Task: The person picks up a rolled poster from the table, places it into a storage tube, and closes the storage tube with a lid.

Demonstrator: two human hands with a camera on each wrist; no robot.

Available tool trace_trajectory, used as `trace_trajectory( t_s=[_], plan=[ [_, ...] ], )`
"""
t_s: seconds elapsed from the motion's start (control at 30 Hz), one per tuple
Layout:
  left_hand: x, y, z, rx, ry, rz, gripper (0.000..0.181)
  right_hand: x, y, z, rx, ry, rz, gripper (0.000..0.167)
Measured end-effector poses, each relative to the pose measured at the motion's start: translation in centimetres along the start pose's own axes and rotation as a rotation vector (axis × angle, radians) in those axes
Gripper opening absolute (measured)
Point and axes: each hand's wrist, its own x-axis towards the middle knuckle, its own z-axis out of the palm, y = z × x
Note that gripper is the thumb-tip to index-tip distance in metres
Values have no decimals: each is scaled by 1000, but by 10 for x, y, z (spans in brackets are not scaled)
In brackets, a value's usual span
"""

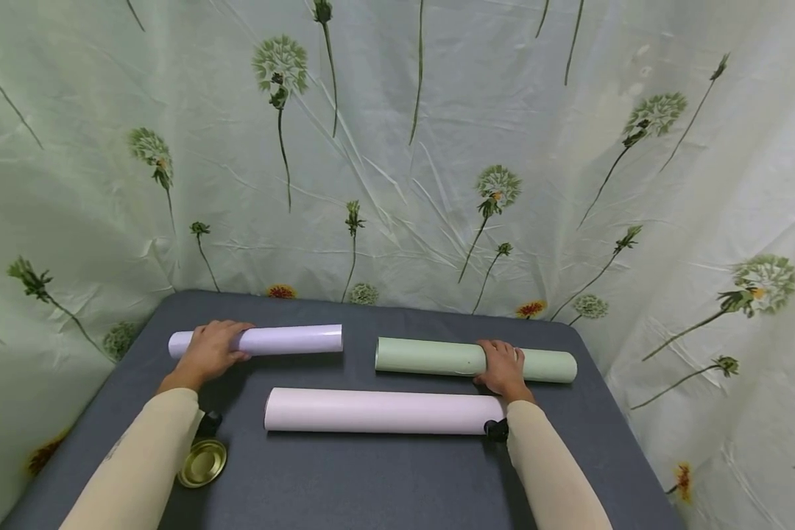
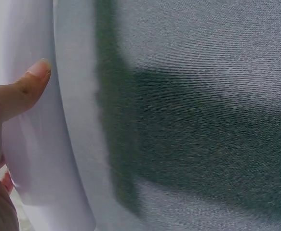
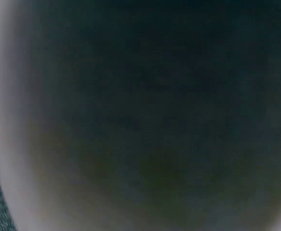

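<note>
On my head feed, the left hand [image 1: 208, 352] is clamped round the lavender roll [image 1: 291, 340] toward the far left of the table [image 1: 344, 486], and the right hand [image 1: 502, 368] is curled over the green roll [image 1: 430, 356] at the far right. My first worry is the pink roll [image 1: 377, 412], which lies nearer me, between the two arms: the right wrist's black camera [image 1: 497, 430] overlaps its end, so I judge a small sideways drag could set it rolling. The brass-coloured dish [image 1: 202, 464], partly behind the left sleeve [image 1: 139, 456], could get knocked if that arm drops back. All three rolls are long, smooth cylinders; the lavender one shines most, the green looks matte, and the dish is round, shallow and rimmed. Behind hangs a creased, satiny curtain [image 1: 397, 184] printed with dandelions. My left wrist feed shows the thumb pressed along the glossy lavender wall with fingertips on its far side; squeezing hard could dent it if it is only paper or film, and a slick skin might slip. The tabletop there has a fine ribbed weave. My right wrist feed is mostly dark blur with a pale curved edge, so I cannot tell that hand's hold from it.
</note>
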Motion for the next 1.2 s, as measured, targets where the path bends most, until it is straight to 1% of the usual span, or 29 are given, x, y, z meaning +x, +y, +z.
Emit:
trace_trajectory(
  t_s=[0.17, 0.3, 0.53, 0.6, 0.7, 0.83, 1.0, 1.2],
  plan=[
    [2, 5, -5, -4, 22, 7, 51, 0, 3, 1, 27, 0, -4, 72],
    [2, 8, -9, -4, 24, 17, 51, -1, 5, 1, 25, 0, -16, 72],
    [5, 13, -12, 2, 29, 39, 52, -4, 9, 1, 30, 27, -52, 74],
    [6, 14, -13, 3, 32, 40, 52, -4, 10, 1, 32, 28, -57, 73],
    [6, 16, -16, 3, 19, 27, 53, -4, 10, 1, 40, 26, -58, 73],
    [5, 19, -19, 1, 9, 11, 53, -6, 8, -2, 44, 35, -73, 73],
    [5, 21, -21, -6, 35, 35, 53, -6, 8, -8, 53, 66, -97, 72],
    [6, 20, -21, -3, 44, 55, 53, -7, 8, -15, 73, 90, -116, 72]
  ],
)
